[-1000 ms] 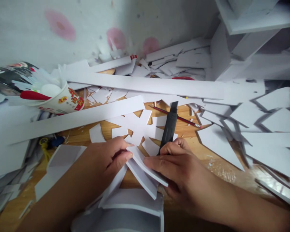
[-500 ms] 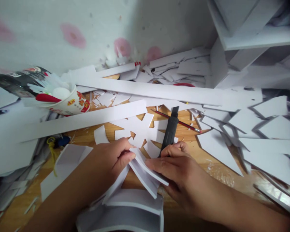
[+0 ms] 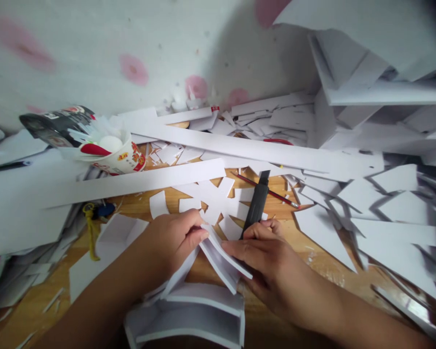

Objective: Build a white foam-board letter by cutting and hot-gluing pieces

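Between finger and thumb, my left hand (image 3: 178, 237) pinches the upper end of a bent white foam board piece (image 3: 223, 252), which looks like two strips meeting at that end. My right hand (image 3: 276, 261) has a black utility knife (image 3: 256, 203) tucked in its grip, the blade extended and pointing away from me. Its fingers also press along the right strip of the same piece. Just below stands a curved, open-fronted white board structure (image 3: 203, 295). Beyond my hands lies a wheel-shaped white cutout (image 3: 212, 196) with small pieces around it.
A red-and-black pencil (image 3: 281, 198) lies behind the knife. To the left are a paper cup (image 3: 119, 162) with a red spoon, a long white strip (image 3: 148, 182) and a yellow cord (image 3: 92, 237). White offcuts (image 3: 321, 232) spread on the right, below a white board structure (image 3: 378, 94).
The camera view has shifted, so the background sits lower in the picture. Both hands keep nearly the same hold on the foam board piece and the knife.
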Available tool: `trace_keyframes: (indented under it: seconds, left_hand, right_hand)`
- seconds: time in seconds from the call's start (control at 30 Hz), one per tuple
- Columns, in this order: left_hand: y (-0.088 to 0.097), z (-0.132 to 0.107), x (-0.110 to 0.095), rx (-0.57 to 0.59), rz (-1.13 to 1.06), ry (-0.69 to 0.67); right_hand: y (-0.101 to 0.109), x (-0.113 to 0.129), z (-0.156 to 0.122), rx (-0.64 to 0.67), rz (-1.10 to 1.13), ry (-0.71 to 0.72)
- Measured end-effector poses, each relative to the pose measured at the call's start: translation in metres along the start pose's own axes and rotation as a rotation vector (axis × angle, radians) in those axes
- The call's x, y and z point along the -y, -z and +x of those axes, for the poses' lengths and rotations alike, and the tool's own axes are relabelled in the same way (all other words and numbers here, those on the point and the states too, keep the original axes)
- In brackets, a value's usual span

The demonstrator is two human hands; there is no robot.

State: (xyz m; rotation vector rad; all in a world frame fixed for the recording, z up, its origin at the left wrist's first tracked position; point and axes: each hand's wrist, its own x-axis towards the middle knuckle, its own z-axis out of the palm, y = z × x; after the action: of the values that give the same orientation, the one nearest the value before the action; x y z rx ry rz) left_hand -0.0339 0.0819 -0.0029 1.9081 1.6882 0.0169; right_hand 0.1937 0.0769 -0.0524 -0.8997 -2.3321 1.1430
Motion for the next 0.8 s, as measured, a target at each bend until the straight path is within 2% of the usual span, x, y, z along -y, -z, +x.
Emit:
trace_keyframes:
  seconds: [0.43, 0.67, 0.8]
  left_hand:
    - [-0.0010, -0.0025, -0.0018, 0.006, 0.039, 0.039]
    - [-0.0006, -0.0028, -0.0023, -0.016, -0.002, 0.015]
    - [-0.0030, -0.0029, 0.0012, -0.041, -0.058, -0.043]
  right_hand:
    - [0.0034, 0.0048, 0.0054, 0.066, 0.022, -0.021]
    - [-0.0019, 0.0004, 0.0068, 0.079, -0.102, -0.023]
    - [-0.0027, 0.0038, 0.0077, 0.056, -0.130, -0.002]
